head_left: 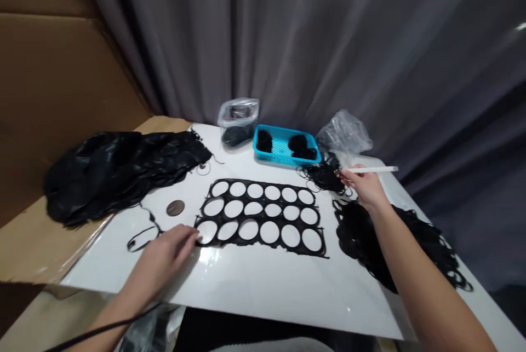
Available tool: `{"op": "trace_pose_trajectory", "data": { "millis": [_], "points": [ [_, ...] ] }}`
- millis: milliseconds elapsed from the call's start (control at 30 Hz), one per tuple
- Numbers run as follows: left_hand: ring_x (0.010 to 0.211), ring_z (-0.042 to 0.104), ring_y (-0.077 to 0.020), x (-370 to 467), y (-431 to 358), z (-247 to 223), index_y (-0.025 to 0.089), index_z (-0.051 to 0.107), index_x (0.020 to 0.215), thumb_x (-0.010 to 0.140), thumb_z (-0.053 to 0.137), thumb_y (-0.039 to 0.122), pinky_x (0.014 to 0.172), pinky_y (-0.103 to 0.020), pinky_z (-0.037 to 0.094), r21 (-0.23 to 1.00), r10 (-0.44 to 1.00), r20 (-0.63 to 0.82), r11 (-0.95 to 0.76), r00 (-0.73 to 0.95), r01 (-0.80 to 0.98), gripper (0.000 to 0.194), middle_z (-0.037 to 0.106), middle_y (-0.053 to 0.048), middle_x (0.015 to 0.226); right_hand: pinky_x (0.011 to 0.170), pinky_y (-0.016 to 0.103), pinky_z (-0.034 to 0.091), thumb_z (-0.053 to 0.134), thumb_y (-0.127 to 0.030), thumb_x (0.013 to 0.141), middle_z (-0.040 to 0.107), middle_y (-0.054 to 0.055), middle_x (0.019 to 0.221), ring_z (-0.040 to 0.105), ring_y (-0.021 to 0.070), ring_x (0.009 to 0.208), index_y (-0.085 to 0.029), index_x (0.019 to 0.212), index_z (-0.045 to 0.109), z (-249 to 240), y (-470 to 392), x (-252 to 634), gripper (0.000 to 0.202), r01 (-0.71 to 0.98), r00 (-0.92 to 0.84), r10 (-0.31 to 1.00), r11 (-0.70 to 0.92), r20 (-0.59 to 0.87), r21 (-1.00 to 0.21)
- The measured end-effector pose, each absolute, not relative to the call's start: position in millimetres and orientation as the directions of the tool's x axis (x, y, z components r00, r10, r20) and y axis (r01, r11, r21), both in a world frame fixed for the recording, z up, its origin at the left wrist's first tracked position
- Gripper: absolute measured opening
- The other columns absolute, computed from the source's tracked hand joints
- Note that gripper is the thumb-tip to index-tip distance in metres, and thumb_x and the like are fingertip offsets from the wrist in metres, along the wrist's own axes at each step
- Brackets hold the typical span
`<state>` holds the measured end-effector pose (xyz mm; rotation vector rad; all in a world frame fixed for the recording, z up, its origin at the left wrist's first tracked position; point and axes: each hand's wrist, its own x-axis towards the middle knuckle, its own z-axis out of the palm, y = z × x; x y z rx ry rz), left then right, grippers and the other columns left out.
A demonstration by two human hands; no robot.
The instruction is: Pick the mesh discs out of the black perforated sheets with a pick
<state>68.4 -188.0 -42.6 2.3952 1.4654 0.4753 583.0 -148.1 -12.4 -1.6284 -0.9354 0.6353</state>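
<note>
A thin black rubbery sheet [265, 218] with rows of round holes lies flat on the white tabletop. My left hand [170, 248] is at its lower left corner, fingers drawn together on the edge. My right hand [364, 185] is closed round a slim white pen-like stick [376, 169], whose back end points right. Its dark tip is close to a tangle of black rings [325, 176]; I cannot tell whether they touch. Below my right wrist spreads a larger heap of black perforated sheets [357, 234], partly hidden by my forearm.
A blue basket [269, 159] holding black pieces stands at the back, between a clear plastic tub [238, 122] and a crumpled clear bag [345, 133]. Black sheets are stacked [123, 174] at left. A dark disc [175, 208] and black scraps [142, 238] lie near my left hand.
</note>
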Motion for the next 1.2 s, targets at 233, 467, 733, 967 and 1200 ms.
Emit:
{"op": "trace_pose_trajectory", "data": {
  "millis": [233,467,733,967,1200],
  "points": [
    [0.095,0.063,-0.0307,112,-64,-44,0.018,0.06,0.101,0.089,0.046,0.042,0.081,-0.039,0.05,0.236,0.922,0.139,-0.386,0.362,0.892,0.031,0.063,-0.013,0.101,0.061,0.03,0.042,0.075,-0.022,0.059,0.054,0.0,0.046,0.06,0.0216,0.063,-0.021,0.049,0.055,-14,-134,658,0.023,0.617,0.56,0.826,-0.364,0.065,-0.698],
    [0.076,0.06,-0.0267,131,-27,-54,0.02,0.052,0.08,0.085,0.042,0.026,0.071,-0.036,0.048,0.201,0.884,0.08,-0.468,0.461,0.861,0.012,0.063,-0.011,0.081,0.074,0.031,0.045,0.069,-0.036,0.07,0.074,0.006,0.079,0.065,0.0222,0.077,-0.02,0.068,0.065,-12,-132,675,0.017,0.669,0.364,0.925,-0.175,0.113,-0.722],
    [0.089,0.056,-0.0356,171,-50,-20,0.011,0.058,0.097,0.087,0.037,0.008,0.074,-0.046,0.046,-0.19,0.83,0.256,-0.459,0.495,0.868,0.023,0.059,-0.021,0.095,0.07,0.031,0.046,0.063,-0.04,0.08,0.073,0.005,0.082,0.062,0.0203,0.074,-0.02,0.079,0.066,-11,-154,615,0.02,0.666,0.334,0.918,-0.07,0.213,-0.743],
    [0.123,0.055,-0.0309,303,-113,-49,0.016,0.051,0.132,0.097,0.057,0.035,0.099,-0.044,0.046,0.154,0.4,0.219,-0.915,0.89,0.373,0.041,0.056,-0.016,0.135,0.08,0.034,0.048,0.059,-0.036,0.086,0.073,0.006,0.098,0.065,0.021,0.087,-0.02,0.079,0.065,-57,-175,534,0.018,0.551,0.125,0.99,-0.016,0.064,-0.834],
    [0.142,0.039,-0.0348,318,-131,-82,0.014,0.048,0.142,0.101,0.05,0.042,0.115,-0.055,0.031,0.141,0.403,0.187,-0.914,0.896,0.381,0.05,0.047,-0.014,0.152,0.081,0.034,0.049,0.06,-0.036,0.088,0.071,0.006,0.096,0.065,0.0207,0.087,-0.019,0.09,0.066,-72,-173,536,0.017,0.496,0.157,0.986,-0.032,0.053,-0.868]
  ]
}}
